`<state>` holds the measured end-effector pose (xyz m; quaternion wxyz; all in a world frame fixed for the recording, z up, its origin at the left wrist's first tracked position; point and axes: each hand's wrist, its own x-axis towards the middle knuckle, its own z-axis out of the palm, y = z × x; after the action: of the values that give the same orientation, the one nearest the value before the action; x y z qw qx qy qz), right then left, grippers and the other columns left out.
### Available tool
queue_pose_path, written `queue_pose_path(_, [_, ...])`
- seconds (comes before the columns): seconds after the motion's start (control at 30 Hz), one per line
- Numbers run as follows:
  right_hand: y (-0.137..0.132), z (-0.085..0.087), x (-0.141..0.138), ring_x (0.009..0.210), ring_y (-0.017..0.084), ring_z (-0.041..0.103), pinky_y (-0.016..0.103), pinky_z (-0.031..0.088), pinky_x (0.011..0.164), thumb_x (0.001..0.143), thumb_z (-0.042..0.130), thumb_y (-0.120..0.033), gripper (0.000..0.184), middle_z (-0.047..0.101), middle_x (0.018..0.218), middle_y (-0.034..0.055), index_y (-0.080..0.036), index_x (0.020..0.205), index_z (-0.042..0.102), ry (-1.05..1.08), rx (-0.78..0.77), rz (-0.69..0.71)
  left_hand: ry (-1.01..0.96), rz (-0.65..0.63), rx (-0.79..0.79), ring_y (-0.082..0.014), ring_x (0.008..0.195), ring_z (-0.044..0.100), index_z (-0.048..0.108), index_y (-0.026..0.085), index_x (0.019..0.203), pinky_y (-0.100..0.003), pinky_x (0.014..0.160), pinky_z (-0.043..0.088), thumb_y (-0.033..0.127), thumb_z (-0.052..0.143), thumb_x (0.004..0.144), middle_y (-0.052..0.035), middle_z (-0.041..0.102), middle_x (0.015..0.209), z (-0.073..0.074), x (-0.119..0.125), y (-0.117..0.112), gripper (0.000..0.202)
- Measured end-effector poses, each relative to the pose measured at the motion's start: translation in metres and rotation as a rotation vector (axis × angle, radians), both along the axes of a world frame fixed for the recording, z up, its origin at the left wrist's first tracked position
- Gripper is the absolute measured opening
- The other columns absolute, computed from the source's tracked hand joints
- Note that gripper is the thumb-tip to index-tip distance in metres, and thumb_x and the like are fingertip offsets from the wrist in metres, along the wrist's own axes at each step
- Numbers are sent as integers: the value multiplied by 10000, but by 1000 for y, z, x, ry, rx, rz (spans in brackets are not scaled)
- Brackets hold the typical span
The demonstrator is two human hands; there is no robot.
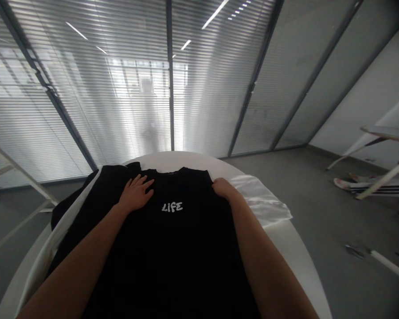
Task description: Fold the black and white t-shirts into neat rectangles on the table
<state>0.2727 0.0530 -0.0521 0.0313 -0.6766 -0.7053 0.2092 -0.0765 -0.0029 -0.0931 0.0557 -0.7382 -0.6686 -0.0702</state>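
A black T-shirt (179, 248) with white lettering on its chest lies spread out in front of me, its neckline at the far side. My left hand (136, 193) rests flat on the upper left of the shirt, fingers spread. At the shirt's right shoulder edge, my right hand (222, 187) is closed with the fingers curled, gripping the black cloth there. More black cloth (106, 181) lies at the left, next to the shirt. Part of the shirt is hidden under my forearms.
The shirt lies on a round white table (306, 261). White shiny fabric (261, 199) is at the right of the table. A pale frame (18, 173) stands at left; at right are a wooden-edged table (389, 133) and striped clothing (382, 188). Glass partitions with blinds (206, 88) stand behind.
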Motion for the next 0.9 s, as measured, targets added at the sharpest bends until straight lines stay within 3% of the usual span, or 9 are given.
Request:
queue_pose_path(0.13, [3,-9,1,1037,259,645,249,458,813,838,493,-162,292,688,1089,206,-63,1027,693,7,74,-62,6,10,18,-278,1436,250,479,327,1406,-513,1149,175,515,369,914,-52,412,1504,1,1,-1,538])
queue_pose_path(0.33, [-1,-3,-10,1122,262,591,324,431,941,918,354,-204,403,625,1204,177,-111,1267,532,51,290,-177,8,40,6,-283,1438,244,474,318,1410,-526,1145,173,514,373,910,-56,406,1508,4,5,-2,547])
queue_pose_path(0.47, [-12,-11,-36,1286,275,451,406,327,1069,969,334,-357,517,476,1405,176,-136,1435,363,37,513,-43,15,38,6,-278,1436,249,478,318,1408,-516,1146,175,511,377,909,-56,408,1507,5,6,-3,544])
queue_pose_path(0.6, [-18,-36,-57,1437,308,200,548,140,1129,978,305,-464,583,265,1559,149,-192,1494,306,-61,379,134,14,46,7,-274,1437,249,475,319,1409,-519,1146,177,508,373,911,-58,406,1508,5,7,-3,542])
queue_pose_path(0.73, [-14,-50,-63,1464,295,112,587,44,1127,982,287,-480,561,208,1585,117,-251,1492,327,-88,271,180,14,51,4,-271,1439,243,470,321,1412,-519,1146,175,495,378,911,-57,401,1512,5,8,-4,539])
queue_pose_path(0.8, [-13,-49,-62,1464,281,117,581,42,1132,977,310,-453,549,229,1581,97,-253,1488,337,-47,325,154,12,52,0,-275,1440,241,472,320,1411,-520,1146,174,497,381,909,-57,402,1511,6,9,-4,540])
queue_pose_path(0.9, [-13,-39,-59,1441,280,189,565,116,1135,950,361,-382,523,315,1546,85,-227,1448,403,48,475,-45,9,56,1,-286,1439,239,479,307,1409,-524,1146,171,498,387,905,-66,405,1508,6,9,-4,546])
